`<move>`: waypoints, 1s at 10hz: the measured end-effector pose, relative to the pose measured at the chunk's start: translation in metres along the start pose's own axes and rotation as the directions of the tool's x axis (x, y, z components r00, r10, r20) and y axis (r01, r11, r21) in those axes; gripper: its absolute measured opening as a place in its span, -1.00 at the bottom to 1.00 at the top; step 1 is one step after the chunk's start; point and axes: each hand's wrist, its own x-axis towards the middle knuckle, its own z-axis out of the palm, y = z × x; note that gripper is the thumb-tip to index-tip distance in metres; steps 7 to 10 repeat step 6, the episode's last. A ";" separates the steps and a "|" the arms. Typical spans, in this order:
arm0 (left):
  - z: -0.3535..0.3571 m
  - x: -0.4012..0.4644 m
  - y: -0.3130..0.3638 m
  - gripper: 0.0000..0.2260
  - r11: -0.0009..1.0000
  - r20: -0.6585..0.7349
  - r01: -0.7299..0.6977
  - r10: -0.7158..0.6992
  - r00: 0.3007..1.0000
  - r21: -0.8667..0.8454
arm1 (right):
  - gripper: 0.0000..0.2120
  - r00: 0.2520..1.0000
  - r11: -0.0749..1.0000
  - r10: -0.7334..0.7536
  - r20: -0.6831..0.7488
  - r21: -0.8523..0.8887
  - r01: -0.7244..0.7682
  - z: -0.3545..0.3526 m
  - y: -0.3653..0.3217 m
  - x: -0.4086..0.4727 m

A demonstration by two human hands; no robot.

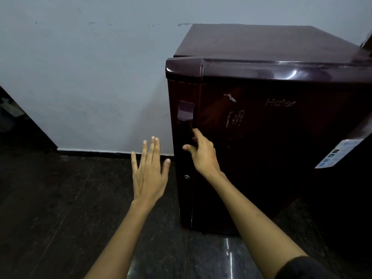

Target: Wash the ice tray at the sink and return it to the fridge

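A small dark maroon fridge stands against the wall with its door closed. A vertical handle runs along the door's left edge. My right hand is at this handle, its fingers curled behind the bar and the thumb out in front. My left hand hovers to the left of the fridge with fingers straight and spread, touching nothing. The ice tray and the sink are not in view.
A pale wall rises behind and to the left of the fridge. The floor is dark glossy stone. A keyhole sits below the handle. A sticker shows on a dark object at the right.
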 end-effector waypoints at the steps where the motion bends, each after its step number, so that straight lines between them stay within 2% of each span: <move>1: 0.001 0.005 -0.007 -0.44 1.000 0.012 -0.021 0.021 1.000 0.005 | -0.52 1.000 1.000 0.014 -0.013 0.004 -0.014 0.002 -0.001 0.004; 4: 0.004 0.011 -0.031 -0.45 0.986 0.059 -0.164 0.166 0.984 -0.030 | -0.63 0.990 0.997 0.077 -0.118 0.024 -0.075 0.014 -0.004 -0.008; 5: 0.005 0.008 -0.032 -0.45 0.978 0.062 -0.201 0.204 0.977 -0.059 | -0.58 0.986 0.995 0.097 -0.138 -0.002 -0.098 0.020 -0.001 -0.024; 6: 0.012 -0.002 -0.028 -0.43 0.965 0.092 -0.241 0.251 0.964 -0.105 | -0.55 0.977 0.984 0.111 -0.181 -0.116 -0.133 0.027 0.012 -0.056; 10: 0.012 -0.002 -0.028 -0.43 0.965 0.092 -0.241 0.251 0.964 -0.105 | -0.55 0.977 0.984 0.111 -0.181 -0.116 -0.133 0.027 0.012 -0.056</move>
